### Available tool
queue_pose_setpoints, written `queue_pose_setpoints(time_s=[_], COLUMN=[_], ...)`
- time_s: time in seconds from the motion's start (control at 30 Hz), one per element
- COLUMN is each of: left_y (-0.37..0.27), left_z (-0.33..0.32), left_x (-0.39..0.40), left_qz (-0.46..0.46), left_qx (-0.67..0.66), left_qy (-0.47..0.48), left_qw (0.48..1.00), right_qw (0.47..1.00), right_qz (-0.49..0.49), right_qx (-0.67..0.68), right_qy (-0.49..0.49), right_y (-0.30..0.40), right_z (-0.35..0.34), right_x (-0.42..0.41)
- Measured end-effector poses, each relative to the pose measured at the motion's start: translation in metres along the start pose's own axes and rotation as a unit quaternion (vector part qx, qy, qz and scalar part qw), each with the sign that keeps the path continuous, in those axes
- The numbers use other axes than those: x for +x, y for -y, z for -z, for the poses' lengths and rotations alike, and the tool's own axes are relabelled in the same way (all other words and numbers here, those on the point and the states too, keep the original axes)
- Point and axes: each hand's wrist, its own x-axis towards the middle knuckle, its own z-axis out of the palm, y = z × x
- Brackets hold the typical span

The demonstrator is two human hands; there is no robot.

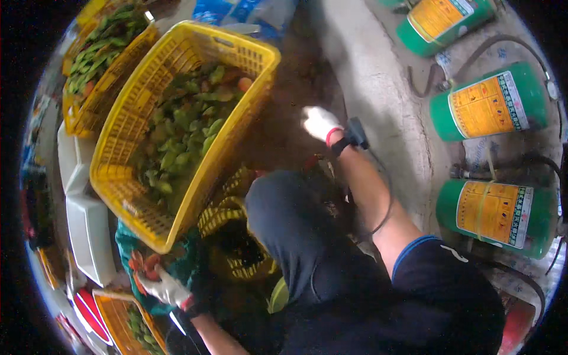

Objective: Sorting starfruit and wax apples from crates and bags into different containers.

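My left hand [166, 288], in a white work glove, grips several reddish-orange plant pieces [144, 266] above a green cloth or bag [126, 235]. Just above it, a large tilted yellow plastic crate [222, 133] holds green, leaf-like plant pieces [182, 133] with a few reddish ones among them. My right hand [320, 123], also white-gloved and blurred by motion, is to the right of this crate, over the dark floor. Its fingers are too blurred to show whether it holds anything.
Beside my knee is a small yellow basket [239, 262]. More crates of green pieces stand at the upper left [106, 84] and lower left [133, 315]. White containers [88, 235] line the left side. Green cylinders [492, 217] with hoses stand along the right.
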Motion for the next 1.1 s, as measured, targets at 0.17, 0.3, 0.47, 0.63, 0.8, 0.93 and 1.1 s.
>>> queue_pose_setpoints(time_s=[0.17,0.3,0.47,0.63,0.8,0.93,1.1], left_y=[0.02,0.016,-0.023,-0.078,-0.139,-0.172,-0.168], left_z=[-0.019,-0.027,-0.031,-0.031,-0.031,-0.081,-0.139], left_x=[0.005,0.002,0.001,-0.009,-0.042,-0.059,-0.079], left_qz=[0.058,0.038,0.054,-0.052,-0.009,0.145,0.219], left_qx=[-0.173,-0.046,-0.113,-0.151,-0.265,-0.321,-0.332], left_qy=[0.056,-0.003,-0.021,0.009,0.235,0.436,0.489], left_qw=[0.982,0.998,0.992,0.987,0.935,0.828,0.776], right_qw=[0.985,0.974,0.996,0.995,0.977,0.969,0.87], right_qz=[-0.032,0.045,-0.035,0.025,0.168,0.216,0.256], right_qx=[-0.094,-0.105,0.024,-0.082,-0.116,-0.061,0.172], right_qy=[0.144,0.195,0.077,0.051,0.067,0.107,0.386], right_y=[-0.079,-0.083,-0.03,-0.006,-0.026,0.0,0.081], right_z=[-0.102,-0.137,-0.157,-0.189,-0.194,-0.146,-0.081], right_x=[-0.007,-0.002,0.04,0.064,0.054,0.016,-0.016])
